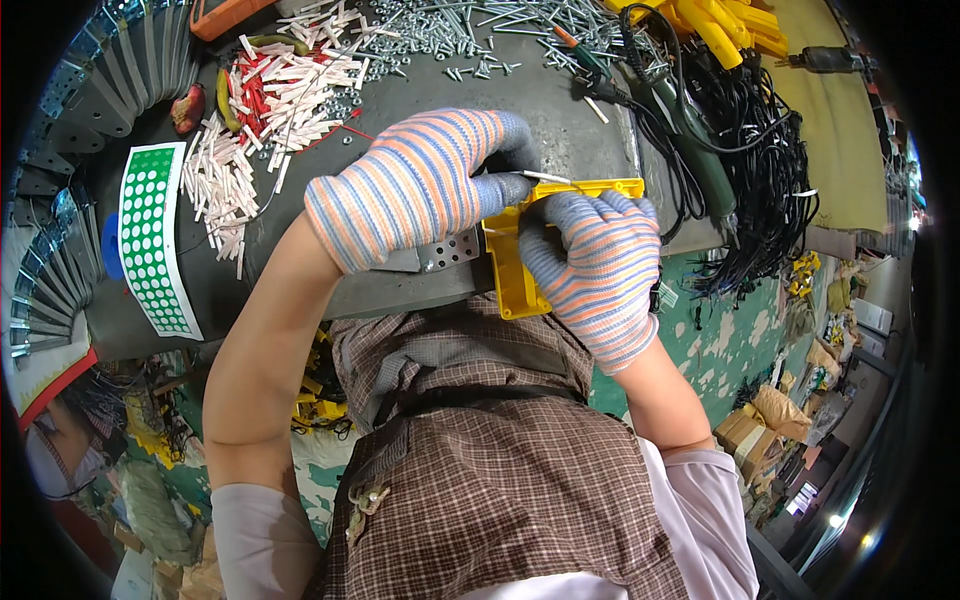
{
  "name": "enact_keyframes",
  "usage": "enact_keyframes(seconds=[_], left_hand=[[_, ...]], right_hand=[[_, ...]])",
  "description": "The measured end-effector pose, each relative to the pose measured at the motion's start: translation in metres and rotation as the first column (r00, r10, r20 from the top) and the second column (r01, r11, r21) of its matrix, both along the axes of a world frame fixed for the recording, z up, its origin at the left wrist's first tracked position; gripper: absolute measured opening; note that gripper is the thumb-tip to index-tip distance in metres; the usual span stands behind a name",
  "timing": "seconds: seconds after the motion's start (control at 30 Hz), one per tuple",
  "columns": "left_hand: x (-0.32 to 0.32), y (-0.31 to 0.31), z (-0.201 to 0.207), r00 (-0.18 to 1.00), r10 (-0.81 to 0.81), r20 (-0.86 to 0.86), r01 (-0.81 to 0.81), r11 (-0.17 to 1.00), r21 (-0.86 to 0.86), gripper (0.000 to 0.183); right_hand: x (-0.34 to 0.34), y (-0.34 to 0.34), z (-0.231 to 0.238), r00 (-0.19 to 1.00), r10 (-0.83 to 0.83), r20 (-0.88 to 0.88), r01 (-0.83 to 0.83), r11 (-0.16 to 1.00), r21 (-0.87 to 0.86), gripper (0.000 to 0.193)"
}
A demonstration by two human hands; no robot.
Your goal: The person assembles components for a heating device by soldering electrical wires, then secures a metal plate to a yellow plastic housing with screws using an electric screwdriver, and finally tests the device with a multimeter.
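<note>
Both my hands wear knit gloves with blue and orange stripes and grey coated fingers. My left hand (pixel 425 185) is closed, with thumb and forefinger pinching a thin white stick-like piece (pixel 546 178) over the far edge of a yellow plastic housing (pixel 515 285). On the housing's right side my right hand (pixel 600 265) is closed, its fingers curled over the rim and partly hiding the inside. The housing sits at the near edge of the dark workbench (pixel 440 100). Beside it, under my left wrist, lies a grey metal plate with holes (pixel 452 252).
White and red thin pieces (pixel 270 100) lie heaped at far left, near a sheet of green and white dots (pixel 155 240). Loose screws (pixel 450 30) spread across the back. Black cables (pixel 755 150) and a dark green power tool (pixel 700 160) crowd the right. Metal brackets (pixel 90 80) line the left.
</note>
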State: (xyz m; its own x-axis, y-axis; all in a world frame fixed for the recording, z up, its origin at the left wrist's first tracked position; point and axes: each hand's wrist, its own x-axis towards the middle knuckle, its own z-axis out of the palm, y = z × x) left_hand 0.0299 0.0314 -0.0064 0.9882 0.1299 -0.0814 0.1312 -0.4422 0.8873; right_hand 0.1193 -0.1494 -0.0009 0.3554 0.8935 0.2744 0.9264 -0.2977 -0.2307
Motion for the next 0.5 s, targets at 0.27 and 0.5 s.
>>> enact_keyframes(seconds=[0.27,0.5], left_hand=[[-0.004,-0.014,-0.004,0.989,0.147,-0.018,-0.146,0.988,0.053,0.021],[-0.001,-0.017,-0.007,0.977,0.195,-0.089,-0.202,0.975,-0.087,0.019]], right_hand=[[0.005,-0.006,-0.010,0.998,-0.065,-0.022,0.066,0.997,0.035,0.019],[0.004,-0.007,-0.003,0.991,-0.087,-0.103,0.082,0.995,-0.050,0.017]])
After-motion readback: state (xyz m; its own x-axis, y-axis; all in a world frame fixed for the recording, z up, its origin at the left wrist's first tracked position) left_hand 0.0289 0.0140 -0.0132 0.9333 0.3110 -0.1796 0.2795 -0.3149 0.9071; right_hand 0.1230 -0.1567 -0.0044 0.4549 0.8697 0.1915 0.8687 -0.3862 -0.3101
